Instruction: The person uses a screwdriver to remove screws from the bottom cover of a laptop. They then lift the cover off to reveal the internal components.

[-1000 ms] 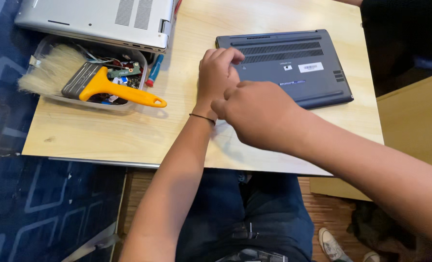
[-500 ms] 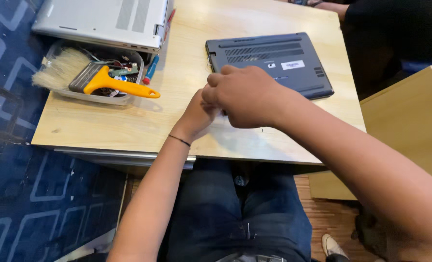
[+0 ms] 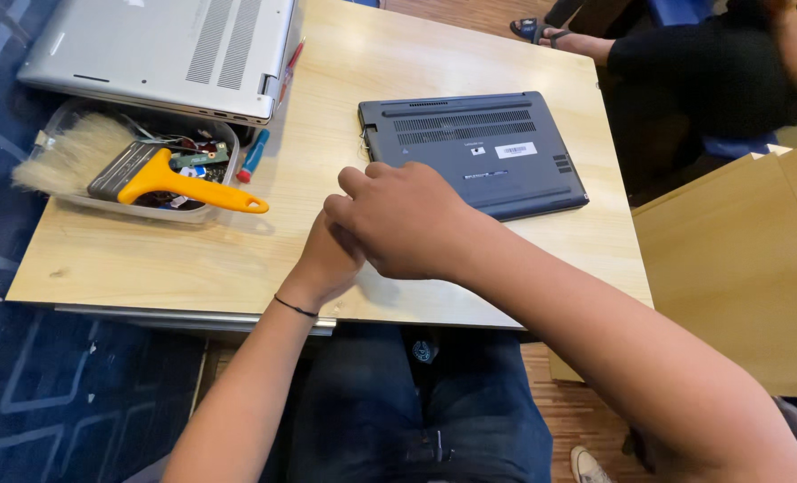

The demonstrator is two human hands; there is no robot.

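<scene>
Right hand (image 3: 407, 219) curling loosely over left hand (image 3: 327, 264), grip hidden, just beside dark laptop (image 3: 474, 152) lying upside down on table (image 3: 148, 259).

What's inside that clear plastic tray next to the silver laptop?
The clear plastic tray holds a wide brush with a yellow handle lying on top, and under it a small green circuit board and loose small parts. What lies beneath the brush is covered.
</scene>
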